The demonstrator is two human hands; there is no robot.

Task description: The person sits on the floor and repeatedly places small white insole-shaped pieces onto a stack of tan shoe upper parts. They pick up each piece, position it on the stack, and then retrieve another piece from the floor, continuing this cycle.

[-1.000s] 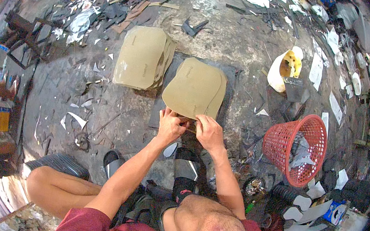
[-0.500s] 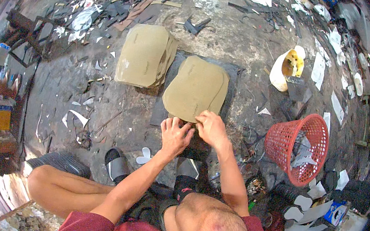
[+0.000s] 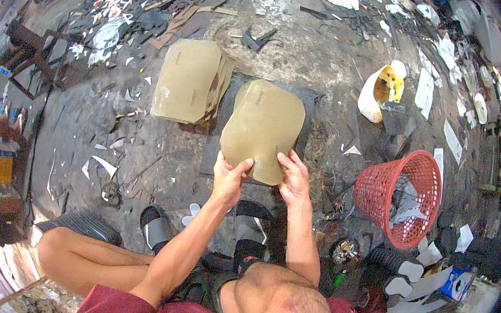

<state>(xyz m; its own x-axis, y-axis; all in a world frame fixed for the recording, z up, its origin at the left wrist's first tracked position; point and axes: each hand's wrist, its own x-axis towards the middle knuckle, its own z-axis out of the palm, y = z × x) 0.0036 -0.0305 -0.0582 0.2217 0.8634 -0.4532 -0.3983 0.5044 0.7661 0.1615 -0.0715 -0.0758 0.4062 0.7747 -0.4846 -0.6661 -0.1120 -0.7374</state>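
An olive-tan flat sheet (image 3: 265,120) with rounded corners and small dark markings is held by its near edge in both hands, over a dark square mat (image 3: 216,163). My left hand (image 3: 230,176) pinches its near left corner, thumb on top and fingers underneath. On the near right edge, my right hand (image 3: 292,176) grips it the same way, with fingers along the rim. The sheet bends slightly between the hands. Left of it on the floor stands a stack of similar tan sheets (image 3: 187,80).
A red perforated basket (image 3: 374,190) with scraps inside leans at the right. Beyond it lies a cut-open white and yellow container (image 3: 372,97). Dark and white offcuts (image 3: 177,18) litter the far floor. Black sandals (image 3: 156,226) are on my feet, and a small dish (image 3: 344,252) sits near the basket.
Both hands have moved from meeting at the sheet's near edge to gripping its two near corners. The sheet's near edge has come slightly closer and now bends; a curved dark line on it is gone.
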